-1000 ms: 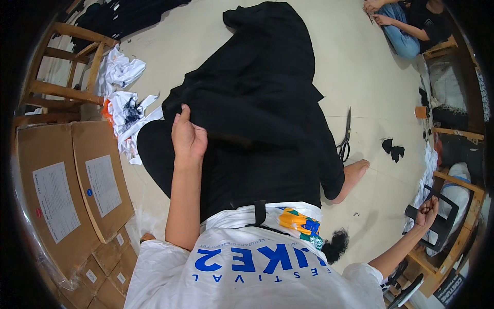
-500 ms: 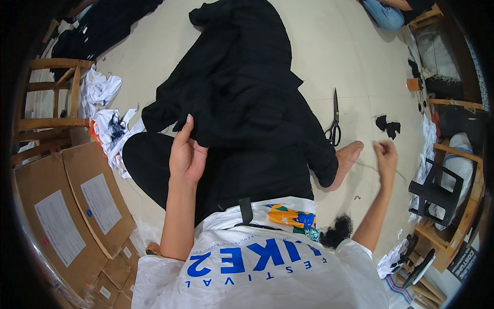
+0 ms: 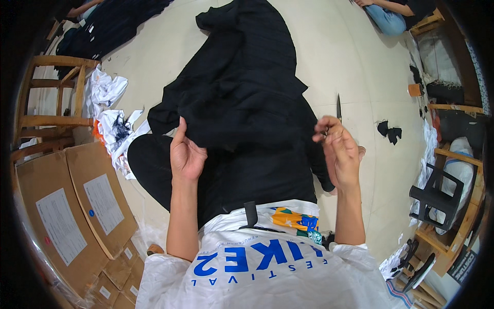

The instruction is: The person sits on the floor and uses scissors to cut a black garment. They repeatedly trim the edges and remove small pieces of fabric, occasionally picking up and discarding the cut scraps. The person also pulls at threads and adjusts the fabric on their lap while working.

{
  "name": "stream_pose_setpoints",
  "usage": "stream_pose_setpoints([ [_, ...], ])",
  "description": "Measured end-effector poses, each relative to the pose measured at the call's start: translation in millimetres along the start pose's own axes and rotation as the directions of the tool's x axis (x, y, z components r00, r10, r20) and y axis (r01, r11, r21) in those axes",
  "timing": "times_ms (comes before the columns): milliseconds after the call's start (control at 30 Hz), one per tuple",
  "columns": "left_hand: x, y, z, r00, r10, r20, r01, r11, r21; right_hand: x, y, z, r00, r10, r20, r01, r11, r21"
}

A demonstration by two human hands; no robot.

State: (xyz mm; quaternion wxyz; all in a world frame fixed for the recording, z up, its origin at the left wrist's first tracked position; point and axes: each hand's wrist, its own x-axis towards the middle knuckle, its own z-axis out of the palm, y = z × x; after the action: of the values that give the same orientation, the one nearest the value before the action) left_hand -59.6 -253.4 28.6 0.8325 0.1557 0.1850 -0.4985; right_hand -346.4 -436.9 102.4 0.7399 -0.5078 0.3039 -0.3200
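A large black cloth (image 3: 242, 98) lies over my lap and stretches away across the floor in front of me. My left hand (image 3: 188, 157) grips its near edge, thumb on top and fingers underneath. My right hand (image 3: 339, 154) is raised just right of the cloth, its fingers loosely bent and apart, with nothing visible in them. Behind that hand, on the floor, lies a pair of scissors; only the dark blade (image 3: 338, 106) shows, and the handles are hidden.
Small black scraps (image 3: 389, 132) lie on the tiles at right, near a black plastic stool (image 3: 437, 198). Cardboard boxes (image 3: 56, 206) stand at left, below a wooden frame (image 3: 56, 121) and white cloth scraps (image 3: 105, 92). Other people sit at the far corners, one in blue jeans (image 3: 387, 19).
My right hand has come in leftward from the floor at right to the cloth's right side, now covering the scissors' handles. My left hand keeps hold of the cloth's edge.
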Motion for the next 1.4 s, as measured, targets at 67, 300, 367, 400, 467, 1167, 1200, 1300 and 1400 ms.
stream_pose_setpoints([
  [67,5.6,2.2,-6.2,0.998,0.041,-0.039,-0.041,0.999,0.012,9.7,6.3,13.1,0.996,-0.014,-0.086,0.04,0.948,0.315],
  [300,9.2,21.5,-3.0,0.977,0.21,-0.047,-0.205,0.974,0.101,39.2,-17.8,12.8,0.99,-0.126,-0.066,0.142,0.9,0.411],
  [367,10.2,22.4,1.4,0.963,0.243,-0.115,-0.217,0.954,0.205,37.1,-10.1,19.9,0.935,-0.337,-0.113,0.227,0.809,-0.542],
  [400,10.3,21.8,3.4,0.955,0.277,-0.102,-0.244,0.935,0.257,35.2,-6.2,24.0,0.907,-0.42,-0.007,0.192,0.431,-0.882],
  [467,9.9,22.7,6.3,0.939,0.322,-0.118,-0.27,0.907,0.324,30.2,-1.4,30.7,0.958,-0.248,0.143,0.188,0.171,-0.967],
  [1167,6.1,112.9,9.9,0.859,0.496,-0.125,-0.411,0.815,0.407,-88.8,-120.5,-380.9,0.67,-0.049,-0.741,-0.249,0.925,-0.287],
  [1200,8.0,94.3,10.8,0.873,0.477,-0.097,-0.399,0.815,0.42,-97.1,-125.4,-401.5,0.667,-0.058,-0.743,-0.249,0.923,-0.295],
  [1300,4.9,33.2,13.0,0.996,0.007,-0.09,0.005,0.992,0.125,-100.9,-124.6,-411.2,0.545,-0.181,-0.819,-0.253,0.895,-0.366],
  [1400,-11.3,-4.1,15.9,0.978,-0.007,-0.208,0.04,0.988,0.151,-74.2,-96.4,-346.8,0.699,-0.228,-0.678,-0.302,0.765,-0.569],
])
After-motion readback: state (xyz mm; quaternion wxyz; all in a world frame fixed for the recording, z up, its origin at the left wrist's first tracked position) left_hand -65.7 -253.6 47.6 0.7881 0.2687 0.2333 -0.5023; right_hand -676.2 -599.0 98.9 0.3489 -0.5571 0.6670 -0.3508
